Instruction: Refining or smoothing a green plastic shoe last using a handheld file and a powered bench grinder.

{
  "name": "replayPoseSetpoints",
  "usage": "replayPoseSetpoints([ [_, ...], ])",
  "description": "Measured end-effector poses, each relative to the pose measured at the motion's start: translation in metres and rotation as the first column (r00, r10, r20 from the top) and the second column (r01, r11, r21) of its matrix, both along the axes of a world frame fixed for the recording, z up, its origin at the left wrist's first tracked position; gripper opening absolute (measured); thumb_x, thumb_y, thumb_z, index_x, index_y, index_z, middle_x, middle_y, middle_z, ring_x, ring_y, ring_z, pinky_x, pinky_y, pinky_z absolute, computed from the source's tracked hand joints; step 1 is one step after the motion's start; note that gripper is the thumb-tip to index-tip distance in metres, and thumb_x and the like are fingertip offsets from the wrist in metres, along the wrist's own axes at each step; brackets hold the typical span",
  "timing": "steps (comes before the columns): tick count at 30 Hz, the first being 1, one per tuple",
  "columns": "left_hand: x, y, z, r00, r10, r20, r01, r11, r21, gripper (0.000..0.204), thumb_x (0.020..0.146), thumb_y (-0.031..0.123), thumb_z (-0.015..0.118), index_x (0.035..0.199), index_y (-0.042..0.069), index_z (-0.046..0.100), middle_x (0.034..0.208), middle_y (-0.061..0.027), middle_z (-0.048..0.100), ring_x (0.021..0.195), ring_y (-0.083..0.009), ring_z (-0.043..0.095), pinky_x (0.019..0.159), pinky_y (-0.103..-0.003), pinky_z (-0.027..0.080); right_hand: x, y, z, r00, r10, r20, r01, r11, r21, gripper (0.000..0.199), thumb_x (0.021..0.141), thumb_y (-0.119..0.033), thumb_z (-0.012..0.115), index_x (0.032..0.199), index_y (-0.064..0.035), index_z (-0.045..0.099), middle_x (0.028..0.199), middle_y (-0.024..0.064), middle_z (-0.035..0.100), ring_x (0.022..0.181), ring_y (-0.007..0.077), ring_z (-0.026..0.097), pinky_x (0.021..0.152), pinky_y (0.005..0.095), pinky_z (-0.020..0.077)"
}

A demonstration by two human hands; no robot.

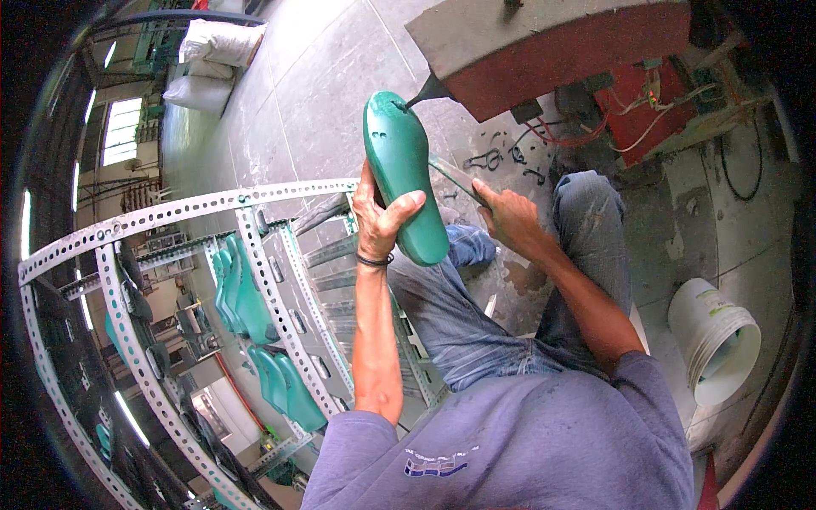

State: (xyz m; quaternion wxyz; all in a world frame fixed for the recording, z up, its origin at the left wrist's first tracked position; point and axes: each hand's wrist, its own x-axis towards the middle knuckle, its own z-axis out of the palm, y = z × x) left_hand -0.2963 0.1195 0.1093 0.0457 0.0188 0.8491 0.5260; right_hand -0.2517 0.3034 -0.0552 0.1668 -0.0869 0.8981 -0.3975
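One sole-shaped piece (399,178), rack edge (187,209), floor (297,119) beyond

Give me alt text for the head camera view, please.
A bare left hand holds a green, foot-shaped piece, its far end by the dark tip of a red machine; the right hand grips a thin, flat tool. At left, a perforated metal rack holds more green pieces; at right, a white bucket is on the floor.

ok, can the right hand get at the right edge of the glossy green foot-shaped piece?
Probably yes: the right hand, gripping a long slim tool, is close by, and the left hand holds the piece from the opposite side, leaving that edge mostly clear.
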Motion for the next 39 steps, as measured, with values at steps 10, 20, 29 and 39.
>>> replayPoseSetpoints([
  [10,0.009,0.003,-0.010,0.983,0.112,0.146,-0.161,0.908,0.386,0.060,0.073,0.025,0.072,0.126,0.000,0.057,0.100,-0.0100,0.066,0.082,-0.0174,0.064,0.073,-0.031,0.054,0.000,0.002,0.000,1.000,0.014,0.004,-0.014,1.000,-0.003,0.054,0.094,-0.024,0.063,0.145,-0.0193,0.049,0.085,0.0184,0.066,0.076,0.0375,0.067,0.064,0.0507,0.0503],
  [20,0.001,0.012,-0.003,0.997,0.077,0.001,-0.077,0.997,-0.008,0.062,0.073,0.026,0.074,0.126,0.000,0.056,0.101,-0.0103,0.067,0.086,-0.0200,0.064,0.078,-0.034,0.054,-0.001,0.004,0.005,1.000,0.023,0.015,-0.023,1.000,0.020,0.051,0.095,-0.024,0.061,0.145,-0.0193,0.049,0.085,0.0180,0.065,0.078,0.0368,0.067,0.066,0.0507,0.0508],
  [29,0.002,0.020,-0.007,0.988,0.146,0.058,-0.155,0.969,0.191,0.064,0.073,0.027,0.075,0.127,0.000,0.055,0.097,-0.0100,0.067,0.083,-0.0188,0.065,0.076,-0.033,0.054,0.000,0.006,0.003,1.000,0.008,0.013,-0.008,1.000,-0.002,0.053,0.093,-0.023,0.063,0.145,-0.0178,0.049,0.083,0.0172,0.065,0.076,0.0371,0.066,0.066,0.0505,0.0505],
  [39,-0.009,0.002,-0.003,0.994,-0.035,-0.105,0.016,0.985,-0.171,0.077,0.071,0.028,0.079,0.136,-0.001,0.050,0.104,-0.0151,0.070,0.088,-0.0227,0.069,0.081,-0.035,0.056,0.003,0.000,-0.001,1.000,0.000,-0.021,0.000,0.999,-0.032,0.051,0.093,-0.020,0.063,0.142,-0.0167,0.052,0.082,0.0179,0.066,0.076,0.0379,0.066,0.065,0.0515,0.0502],
])
